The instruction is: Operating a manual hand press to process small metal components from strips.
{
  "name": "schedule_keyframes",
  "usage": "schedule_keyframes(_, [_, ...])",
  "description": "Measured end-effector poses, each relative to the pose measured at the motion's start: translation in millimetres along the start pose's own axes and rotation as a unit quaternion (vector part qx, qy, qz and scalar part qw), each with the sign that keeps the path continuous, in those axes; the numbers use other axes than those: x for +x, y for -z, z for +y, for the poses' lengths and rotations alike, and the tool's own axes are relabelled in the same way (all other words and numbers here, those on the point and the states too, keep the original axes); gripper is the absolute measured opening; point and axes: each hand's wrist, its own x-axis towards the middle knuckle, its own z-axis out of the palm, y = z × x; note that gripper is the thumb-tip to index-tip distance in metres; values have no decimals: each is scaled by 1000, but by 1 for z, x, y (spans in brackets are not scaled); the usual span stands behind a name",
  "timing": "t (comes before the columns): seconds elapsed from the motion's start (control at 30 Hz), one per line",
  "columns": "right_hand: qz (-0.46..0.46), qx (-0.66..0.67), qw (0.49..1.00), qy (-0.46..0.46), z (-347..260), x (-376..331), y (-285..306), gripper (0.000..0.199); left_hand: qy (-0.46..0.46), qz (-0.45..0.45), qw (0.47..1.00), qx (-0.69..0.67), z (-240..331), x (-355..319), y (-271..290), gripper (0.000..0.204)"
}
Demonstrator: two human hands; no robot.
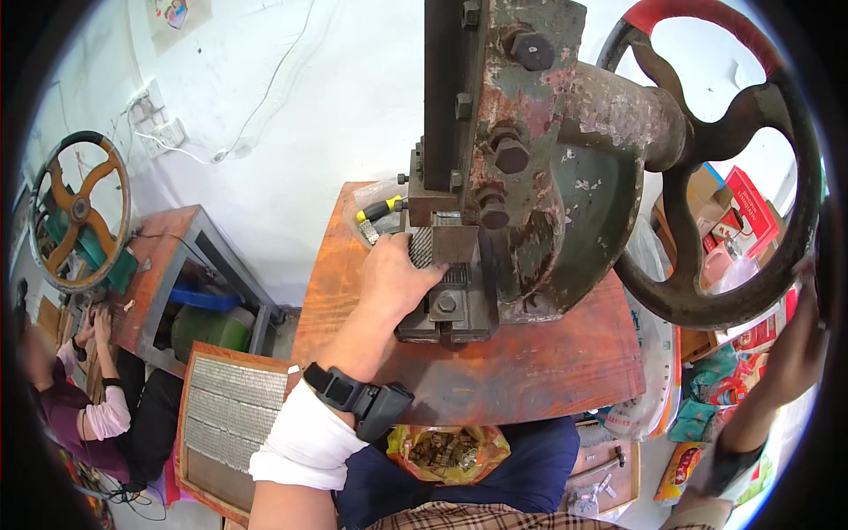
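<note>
Ridged piece point(423, 248): on the press point(533, 104), at the block's point(454, 245) 9 o'clock; looks metal, so likely stiff, dense for its size, slick if oily.
Left hand point(393, 278): grip closed around the ridged piece, thumb toward 5 o'clock.
Hold: best by the outer sides, fingertips clear of the block.
Wheel point(711, 134): press's 3 o'clock.
Right hand point(802, 331): wheel's 4 o'clock, blurred; I cannot tell its grip.
</note>
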Motion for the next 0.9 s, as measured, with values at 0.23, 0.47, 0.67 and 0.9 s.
schedule_keyframes(0.23, [-175,171,964,-99,-49,-116,-80,18,221,-58,924,-307,-43,-52,46,58])
schedule_keyframes(0.47, [-248,256,883,-305,-58,-195,-115,17,15,-30,999,-31,-61,-152,32,49])
schedule_keyframes(0.67, [-247,246,915,-203,-76,-203,-141,18,-8,-43,989,143,-67,-153,27,69])
schedule_keyframes(0.9, [-237,243,922,-188,-81,-211,-157,17,-15,-61,971,229,-61,-163,21,67])
